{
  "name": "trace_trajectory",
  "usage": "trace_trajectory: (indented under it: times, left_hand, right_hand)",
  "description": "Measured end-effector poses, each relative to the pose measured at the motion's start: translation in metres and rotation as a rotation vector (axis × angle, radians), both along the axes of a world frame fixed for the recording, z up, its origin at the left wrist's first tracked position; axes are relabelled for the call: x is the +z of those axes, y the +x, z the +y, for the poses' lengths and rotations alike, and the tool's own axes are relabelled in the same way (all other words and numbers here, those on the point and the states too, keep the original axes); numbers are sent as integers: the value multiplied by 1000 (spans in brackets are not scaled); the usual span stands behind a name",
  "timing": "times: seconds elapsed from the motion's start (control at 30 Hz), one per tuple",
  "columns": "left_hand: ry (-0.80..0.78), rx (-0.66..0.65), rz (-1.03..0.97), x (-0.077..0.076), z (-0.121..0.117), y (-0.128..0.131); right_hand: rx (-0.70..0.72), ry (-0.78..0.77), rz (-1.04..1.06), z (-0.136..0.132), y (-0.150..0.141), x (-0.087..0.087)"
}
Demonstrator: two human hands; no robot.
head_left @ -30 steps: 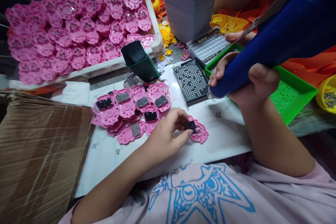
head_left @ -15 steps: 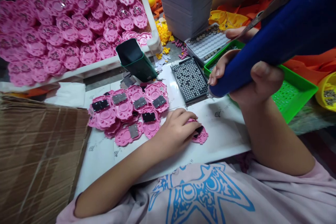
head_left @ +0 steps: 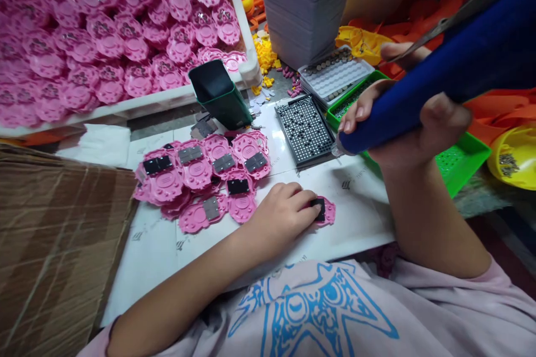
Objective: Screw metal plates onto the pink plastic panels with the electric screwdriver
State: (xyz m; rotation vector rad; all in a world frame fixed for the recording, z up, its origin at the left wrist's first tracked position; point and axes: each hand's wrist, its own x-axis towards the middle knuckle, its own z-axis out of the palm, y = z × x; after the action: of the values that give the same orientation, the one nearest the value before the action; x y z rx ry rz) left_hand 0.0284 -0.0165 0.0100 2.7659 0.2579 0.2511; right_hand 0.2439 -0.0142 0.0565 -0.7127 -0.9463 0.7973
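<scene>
My left hand (head_left: 285,215) lies on the white work surface, its fingers curled over a pink plastic shell (head_left: 330,211) with a black rectangular cover (head_left: 320,208). The palm and fingers hide the shell's left part. In my right hand (head_left: 419,128) is a thick blue electric screwdriver (head_left: 397,111), tilted down to the left. Its clear tip (head_left: 340,148) is at the right front edge of a black screw tray (head_left: 305,131); whether they touch I cannot tell. Left of my left hand, several pink shells (head_left: 196,164) with grey or black covers lie in an overlapping group.
A white crate (head_left: 251,64) full of pink shells stands at back left. A dark green bin (head_left: 224,95), a grey stack (head_left: 307,5), a green basket (head_left: 469,162) and a yellow bowl (head_left: 513,156) surround the surface. A cardboard box (head_left: 58,245) is at left.
My left hand has shifted on the pink shell, so more of its black cover shows. The screwdriver has moved slightly right in the picture; the whole view has shifted a little.
</scene>
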Motion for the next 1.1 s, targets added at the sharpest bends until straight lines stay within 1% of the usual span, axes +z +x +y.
trace_trajectory:
  times: [0.07, 0.17, 0.23, 0.3, 0.4, 0.5, 0.67, 0.87, 0.97, 1.1]
  left_hand:
    - [10, 69, 4, 0, -8, 3]
    - [-13, 184, -64, -4, -19, 9]
    - [-67, 227, -124, -8, -24, 12]
    - [-108, 249, -173, -13, -25, 13]
    - [-126, 252, -222, -18, -22, 11]
    - [-136, 239, -255, -21, -19, 6]
    - [-138, 217, -271, -24, -18, 1]
    - [-188, 214, -276, -22, -16, 1]
    - [-202, 207, -272, -21, -15, 1]
    - [-210, 214, -276, -20, -14, 2]
  right_hand:
    - [-66, -6, 0, 4, -2, 5]
    - [-189, -5, 44, 15, -5, 8]
    - [-251, 4, 66, 25, -7, 9]
    - [-278, -12, 45, 32, -8, 8]
    - [-325, -35, 18, 36, -8, 8]
    - [-373, -19, 22, 29, -7, 7]
    - [-433, -114, 21, 17, -6, 3]
    - [-387, -167, 67, 22, -7, -3]
    - [-416, -171, 51, 24, -8, -3]
    - [-418, -173, 29, 24, -9, 1]
